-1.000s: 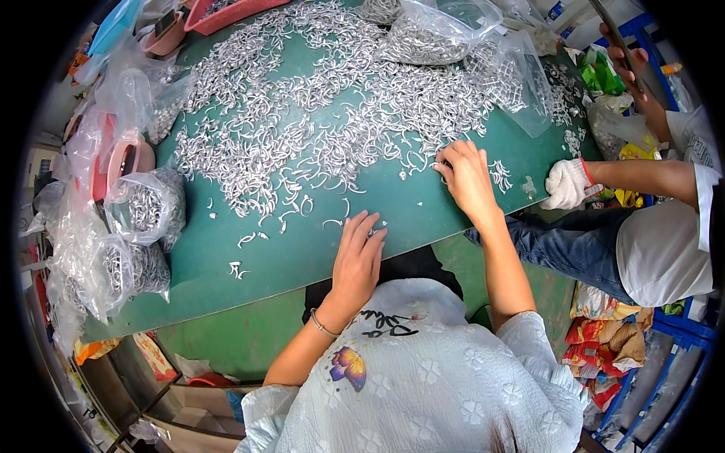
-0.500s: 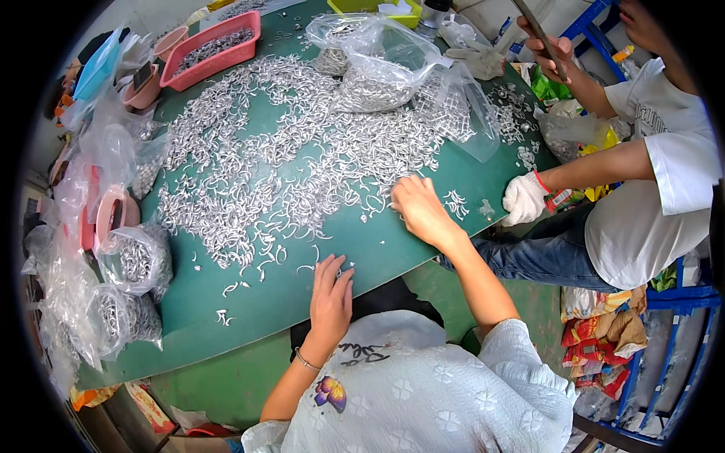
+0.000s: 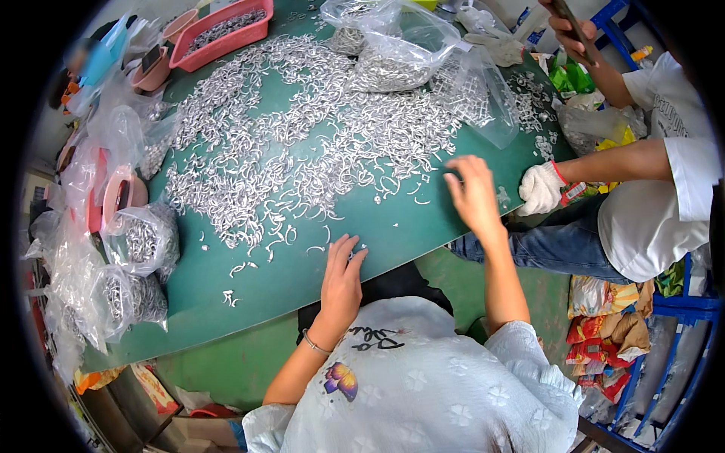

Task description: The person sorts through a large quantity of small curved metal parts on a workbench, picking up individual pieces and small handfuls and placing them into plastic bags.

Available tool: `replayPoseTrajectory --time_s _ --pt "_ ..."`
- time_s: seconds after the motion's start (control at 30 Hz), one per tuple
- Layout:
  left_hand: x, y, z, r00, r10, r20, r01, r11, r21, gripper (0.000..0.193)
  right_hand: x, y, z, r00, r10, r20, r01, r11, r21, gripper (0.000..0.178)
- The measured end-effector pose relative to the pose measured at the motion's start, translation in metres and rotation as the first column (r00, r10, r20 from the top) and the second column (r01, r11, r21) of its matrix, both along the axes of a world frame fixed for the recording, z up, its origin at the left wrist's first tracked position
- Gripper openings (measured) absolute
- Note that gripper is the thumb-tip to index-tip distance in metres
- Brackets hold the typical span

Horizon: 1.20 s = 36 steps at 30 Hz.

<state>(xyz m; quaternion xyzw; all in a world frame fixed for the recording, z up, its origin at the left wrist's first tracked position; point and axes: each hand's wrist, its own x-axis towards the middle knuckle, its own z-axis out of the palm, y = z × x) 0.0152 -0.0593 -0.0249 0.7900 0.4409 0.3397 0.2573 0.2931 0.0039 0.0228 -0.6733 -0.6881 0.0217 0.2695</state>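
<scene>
A wide spread of small curved silver-grey metal pieces [image 3: 294, 151] covers much of the green table [image 3: 264, 291]. My right hand [image 3: 477, 198] is over the table right of the spread, with its thumb and fingers apart and nothing visible in them. The spot under that palm is hidden. My left hand [image 3: 343, 279] rests at the near edge, fingers stretched out and slightly bent. Tiny silver bits show by its fingertips; whether it touches them, I cannot tell. A few loose pieces [image 3: 230, 298] lie to its left.
Clear plastic bags of pieces [image 3: 389, 72] stand at the back, and more bags [image 3: 143, 241] line the left side. A pink basket [image 3: 219, 38] sits far left. At right, another person's gloved hand [image 3: 540, 189] is by the table corner; their other hand holds a phone [image 3: 574, 30].
My right hand has moved right, off the edge of the spread, and its fingers have opened. My left hand stays at the near edge. The whole view has shifted slightly.
</scene>
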Motion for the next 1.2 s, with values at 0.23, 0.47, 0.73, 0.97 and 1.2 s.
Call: replayPoseTrajectory --time_s 0.23,0.47,0.73,0.97,1.2 --pt "-0.002 0.000 0.000 0.998 -0.016 -0.053 0.017 1.000 0.012 0.034 -0.092 0.008 -0.052 0.999 0.038 -0.036 -0.042 0.992 -0.118 0.072" --pt "0.002 0.003 0.001 1.000 -0.025 -0.010 0.026 1.000 0.009 0.033 -0.152 0.035 -0.047 0.791 0.372 -0.486 -0.414 0.910 0.023 0.061" --pt "-0.001 0.000 -0.002 1.000 -0.010 -0.013 0.010 1.000 0.003 0.032 -0.061 0.068 -0.029 0.923 -0.007 -0.385 0.015 1.000 0.020 0.034" --pt "0.000 0.001 -0.002 1.000 -0.018 -0.010 0.018 1.000 -0.006 0.033 -0.073 0.057 -0.058 0.984 -0.101 -0.146 0.112 0.991 0.069 0.060" --pt "-0.001 0.001 -0.003 1.000 -0.019 -0.016 0.019 1.000 0.002 0.030 -0.155 0.048 -0.051 0.876 0.175 -0.449 -0.178 0.983 0.034 0.047"
